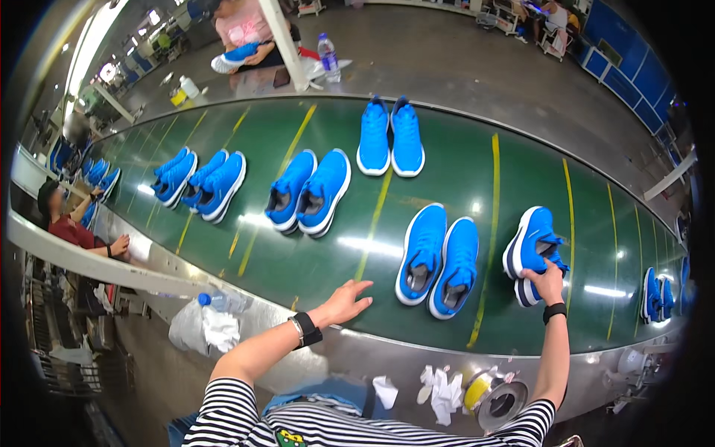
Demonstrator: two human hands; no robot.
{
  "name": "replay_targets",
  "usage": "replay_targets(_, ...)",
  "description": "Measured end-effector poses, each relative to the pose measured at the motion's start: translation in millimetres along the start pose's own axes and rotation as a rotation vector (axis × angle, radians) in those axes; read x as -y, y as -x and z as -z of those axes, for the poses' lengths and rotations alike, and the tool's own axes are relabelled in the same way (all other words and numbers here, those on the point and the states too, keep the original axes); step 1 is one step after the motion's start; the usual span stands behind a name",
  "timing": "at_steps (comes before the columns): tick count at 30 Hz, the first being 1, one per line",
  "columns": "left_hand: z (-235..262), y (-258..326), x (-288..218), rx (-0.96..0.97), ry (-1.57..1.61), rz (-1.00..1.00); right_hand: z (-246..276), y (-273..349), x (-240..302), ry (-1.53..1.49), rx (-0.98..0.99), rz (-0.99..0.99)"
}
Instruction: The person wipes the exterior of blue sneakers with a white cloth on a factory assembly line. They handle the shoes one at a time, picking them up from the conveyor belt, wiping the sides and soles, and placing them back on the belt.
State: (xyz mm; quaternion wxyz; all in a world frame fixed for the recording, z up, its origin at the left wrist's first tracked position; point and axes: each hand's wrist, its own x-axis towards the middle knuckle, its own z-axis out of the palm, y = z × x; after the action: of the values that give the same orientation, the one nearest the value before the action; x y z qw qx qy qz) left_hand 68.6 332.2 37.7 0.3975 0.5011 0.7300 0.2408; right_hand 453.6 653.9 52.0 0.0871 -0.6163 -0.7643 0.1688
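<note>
Over the near edge of the green conveyor belt [372, 290], my left hand [344, 302] is held with its fingers apart and nothing in them. To the right, my right hand [546, 282] grips a pair of blue sneakers [533, 232] with white and dark soles, one tilted against the other; the hand partly hides them. Between my hands stands another pair, a left blue sneaker [422, 252] and a right blue sneaker [455, 270], heels toward me. Left of those, a blue pair [323, 194] sits at a slant, and a further pair [375, 138] stands at the far edge, toes toward me.
More blue sneakers [222, 188] stand along the belt to the left and others [652, 294] at the far right. On the near ledge are a tape roll [500, 406], crumpled white paper [445, 393] and a plastic bag [195, 328]. Across the belt, a person [246, 33] holds a shoe.
</note>
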Motion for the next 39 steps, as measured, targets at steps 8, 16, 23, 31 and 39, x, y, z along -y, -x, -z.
replay_targets(8,24,110,-27,-0.226,0.602,-0.157,71,225,177,-0.436,-0.080,0.489)
replay_targets(16,37,217,49,-0.271,0.299,-0.063,-80,393,303,-0.168,0.417,0.640)
replay_targets(23,-12,264,160,-0.244,0.357,0.177,-123,457,303,-0.455,0.434,0.654)
replay_targets(31,-11,255,175,-0.332,0.581,0.134,-187,426,276,-1.154,0.476,-0.159)
replay_targets(39,30,261,178,-0.062,1.159,0.468,-189,431,245,-1.558,0.782,-0.529)
